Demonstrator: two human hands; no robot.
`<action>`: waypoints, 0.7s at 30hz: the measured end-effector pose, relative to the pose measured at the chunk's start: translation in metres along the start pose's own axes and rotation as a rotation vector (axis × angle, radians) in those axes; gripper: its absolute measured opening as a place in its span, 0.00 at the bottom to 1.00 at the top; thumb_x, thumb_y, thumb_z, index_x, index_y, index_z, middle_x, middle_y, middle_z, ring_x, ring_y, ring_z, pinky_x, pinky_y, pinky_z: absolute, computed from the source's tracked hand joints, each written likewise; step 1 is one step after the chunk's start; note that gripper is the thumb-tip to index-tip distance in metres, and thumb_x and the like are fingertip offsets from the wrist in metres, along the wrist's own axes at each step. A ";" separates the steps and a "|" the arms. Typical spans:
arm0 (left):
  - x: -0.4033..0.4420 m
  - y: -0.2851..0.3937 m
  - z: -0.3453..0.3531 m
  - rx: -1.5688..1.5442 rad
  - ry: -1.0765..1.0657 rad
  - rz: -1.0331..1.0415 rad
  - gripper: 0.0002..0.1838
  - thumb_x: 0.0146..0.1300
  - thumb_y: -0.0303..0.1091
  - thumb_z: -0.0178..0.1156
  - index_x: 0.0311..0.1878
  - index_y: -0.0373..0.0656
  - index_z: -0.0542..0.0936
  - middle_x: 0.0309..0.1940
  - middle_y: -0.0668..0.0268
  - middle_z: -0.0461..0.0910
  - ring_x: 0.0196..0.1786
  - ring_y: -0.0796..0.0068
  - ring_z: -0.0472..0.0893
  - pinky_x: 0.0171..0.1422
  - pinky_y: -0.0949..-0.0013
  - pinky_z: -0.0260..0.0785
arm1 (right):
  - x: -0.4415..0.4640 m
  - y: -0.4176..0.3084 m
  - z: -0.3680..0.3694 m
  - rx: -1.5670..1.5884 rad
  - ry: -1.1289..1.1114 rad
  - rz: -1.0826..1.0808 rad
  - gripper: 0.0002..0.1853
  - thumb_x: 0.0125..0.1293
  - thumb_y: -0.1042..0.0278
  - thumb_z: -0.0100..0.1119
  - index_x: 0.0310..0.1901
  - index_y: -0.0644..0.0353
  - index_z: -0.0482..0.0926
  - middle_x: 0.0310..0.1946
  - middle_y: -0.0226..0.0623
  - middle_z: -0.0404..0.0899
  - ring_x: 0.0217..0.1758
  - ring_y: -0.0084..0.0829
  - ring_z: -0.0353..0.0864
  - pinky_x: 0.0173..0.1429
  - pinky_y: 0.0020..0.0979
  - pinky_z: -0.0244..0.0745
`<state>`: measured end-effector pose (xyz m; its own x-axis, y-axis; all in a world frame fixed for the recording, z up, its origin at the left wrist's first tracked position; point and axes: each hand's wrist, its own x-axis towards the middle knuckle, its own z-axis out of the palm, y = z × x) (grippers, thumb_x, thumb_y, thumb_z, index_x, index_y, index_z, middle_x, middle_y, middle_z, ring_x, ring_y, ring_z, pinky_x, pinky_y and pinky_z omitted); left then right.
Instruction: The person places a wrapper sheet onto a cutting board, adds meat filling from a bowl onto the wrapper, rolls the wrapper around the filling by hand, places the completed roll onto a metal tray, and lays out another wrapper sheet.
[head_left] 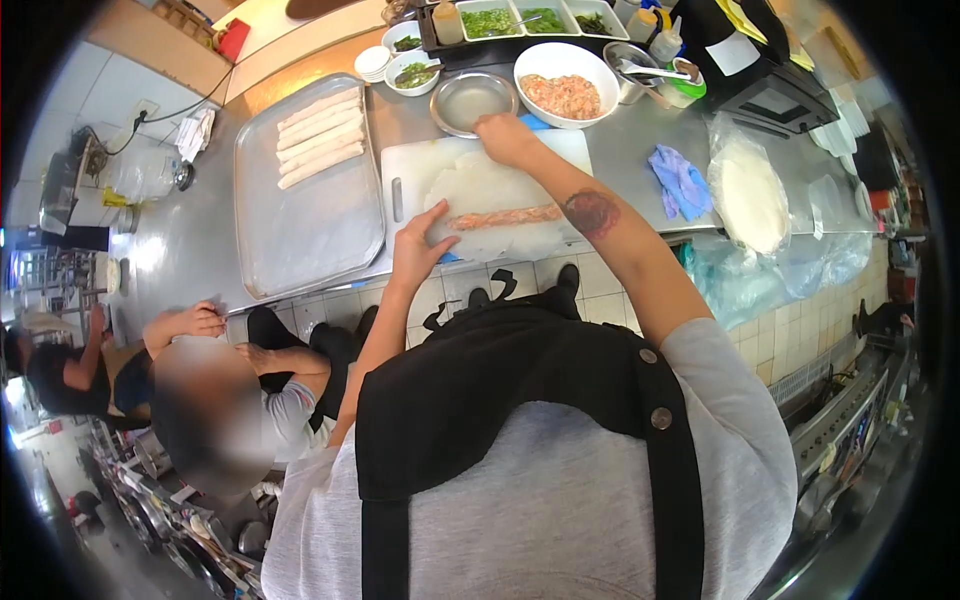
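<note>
A pale, thin round wrapper (pixel 455 185) lies on the white cutting board (pixel 565 150), with a strip of pinkish minced filling (pixel 505 217) across its near part. My left hand (pixel 424 242) rests at the wrapper's near left edge, thumb and fingers apart, beside the strip's left end. Beyond the board stands a metal bowl (pixel 474 100) that seems to hold liquid. My right hand (pixel 505 138) reaches over the wrapper to this bowl's near rim. Its fingers are bunched, and their tips are partly hidden.
Several pale rolls (pixel 320 137) lie on a metal tray (pixel 310 235) at left. A white bowl of minced filling (pixel 562 90) stands behind the board. To the right are a blue cloth (pixel 680 182) and bagged pale sheets (pixel 748 195). Another person (pixel 290 390) sits at my left.
</note>
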<state>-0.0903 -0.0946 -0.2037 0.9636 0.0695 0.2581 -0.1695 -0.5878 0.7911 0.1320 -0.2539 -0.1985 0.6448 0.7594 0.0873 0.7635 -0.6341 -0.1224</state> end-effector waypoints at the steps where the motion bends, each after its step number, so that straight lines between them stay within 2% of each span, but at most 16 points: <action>1: -0.002 -0.003 0.000 0.039 -0.006 0.016 0.31 0.45 0.27 0.73 0.57 0.44 0.78 0.48 0.57 0.82 0.51 0.60 0.80 0.57 0.65 0.72 | 0.003 0.004 0.004 0.003 -0.004 -0.008 0.11 0.53 0.78 0.55 0.39 0.62 0.82 0.41 0.48 0.81 0.46 0.48 0.81 0.52 0.42 0.76; 4: -0.006 0.000 -0.005 0.053 -0.028 0.009 0.29 0.44 0.26 0.72 0.55 0.42 0.79 0.49 0.56 0.81 0.52 0.58 0.80 0.59 0.66 0.71 | -0.005 0.015 -0.007 0.160 0.055 0.017 0.12 0.54 0.77 0.52 0.38 0.61 0.83 0.42 0.48 0.81 0.45 0.48 0.82 0.51 0.44 0.77; 6: -0.010 -0.003 -0.006 0.067 -0.011 0.032 0.28 0.44 0.27 0.72 0.54 0.41 0.79 0.50 0.56 0.81 0.53 0.58 0.79 0.60 0.65 0.70 | -0.023 0.015 -0.017 0.341 0.304 0.072 0.11 0.55 0.75 0.52 0.39 0.61 0.83 0.42 0.49 0.81 0.44 0.48 0.82 0.51 0.45 0.76; 7: -0.010 -0.004 -0.006 0.081 0.004 0.061 0.27 0.45 0.27 0.72 0.53 0.40 0.79 0.50 0.57 0.81 0.54 0.57 0.78 0.62 0.63 0.69 | -0.031 0.006 -0.018 0.337 0.303 0.070 0.11 0.55 0.75 0.52 0.39 0.61 0.83 0.42 0.49 0.81 0.44 0.48 0.82 0.51 0.45 0.76; 9: -0.012 -0.002 -0.007 0.117 0.011 0.104 0.27 0.45 0.27 0.72 0.52 0.40 0.79 0.50 0.57 0.81 0.55 0.57 0.78 0.63 0.61 0.68 | -0.060 -0.021 -0.020 0.332 0.089 0.197 0.11 0.58 0.69 0.54 0.38 0.60 0.83 0.46 0.49 0.81 0.48 0.47 0.81 0.49 0.46 0.77; 11: -0.013 0.001 -0.004 0.145 0.013 0.153 0.26 0.45 0.27 0.71 0.52 0.40 0.79 0.50 0.57 0.80 0.55 0.57 0.77 0.64 0.59 0.67 | -0.082 -0.067 -0.046 0.201 -0.270 0.026 0.21 0.65 0.56 0.52 0.52 0.62 0.79 0.61 0.53 0.70 0.63 0.49 0.71 0.59 0.52 0.71; 12: -0.014 0.002 -0.003 0.153 0.017 0.163 0.25 0.46 0.27 0.71 0.51 0.40 0.79 0.51 0.58 0.80 0.56 0.58 0.77 0.64 0.57 0.66 | -0.090 -0.079 -0.034 0.195 -0.272 0.033 0.21 0.65 0.56 0.52 0.52 0.62 0.79 0.61 0.53 0.70 0.63 0.49 0.71 0.59 0.52 0.71; 14: -0.016 0.004 -0.001 0.161 0.020 0.167 0.24 0.46 0.28 0.71 0.51 0.40 0.80 0.51 0.58 0.80 0.56 0.58 0.77 0.64 0.56 0.65 | -0.101 -0.098 -0.009 0.217 -0.122 0.289 0.39 0.67 0.37 0.45 0.66 0.66 0.64 0.72 0.53 0.52 0.76 0.49 0.51 0.70 0.60 0.53; 15: -0.017 0.005 0.000 0.152 0.022 0.170 0.24 0.46 0.27 0.71 0.51 0.39 0.79 0.51 0.58 0.79 0.55 0.57 0.77 0.62 0.60 0.67 | -0.103 -0.093 -0.010 0.218 -0.126 0.290 0.39 0.67 0.37 0.45 0.66 0.66 0.64 0.72 0.53 0.52 0.76 0.49 0.51 0.70 0.60 0.53; 17: -0.019 0.006 0.000 0.140 0.021 0.174 0.24 0.47 0.26 0.71 0.51 0.38 0.79 0.52 0.57 0.79 0.55 0.57 0.77 0.59 0.63 0.69 | -0.109 -0.075 -0.022 0.190 -0.348 0.488 0.53 0.63 0.26 0.37 0.72 0.71 0.48 0.75 0.52 0.41 0.79 0.46 0.39 0.75 0.60 0.35; 18: -0.020 0.007 0.000 0.127 0.018 0.156 0.24 0.47 0.26 0.70 0.51 0.38 0.79 0.52 0.58 0.79 0.55 0.57 0.77 0.59 0.63 0.69 | -0.118 -0.070 -0.027 0.190 -0.350 0.493 0.53 0.63 0.26 0.37 0.72 0.71 0.48 0.75 0.52 0.41 0.79 0.46 0.39 0.75 0.60 0.35; 21: -0.021 0.009 0.001 0.110 0.029 0.136 0.23 0.48 0.26 0.70 0.51 0.38 0.79 0.53 0.58 0.78 0.55 0.57 0.77 0.59 0.63 0.69 | -0.142 -0.060 -0.047 0.104 -0.443 0.684 0.57 0.59 0.21 0.39 0.71 0.71 0.50 0.74 0.56 0.43 0.79 0.48 0.41 0.75 0.60 0.33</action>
<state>-0.1120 -0.1020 -0.2027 0.9266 0.0053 0.3759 -0.2730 -0.6780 0.6825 -0.0031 -0.3304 -0.1575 0.8751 0.2103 -0.4358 0.1851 -0.9776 -0.1000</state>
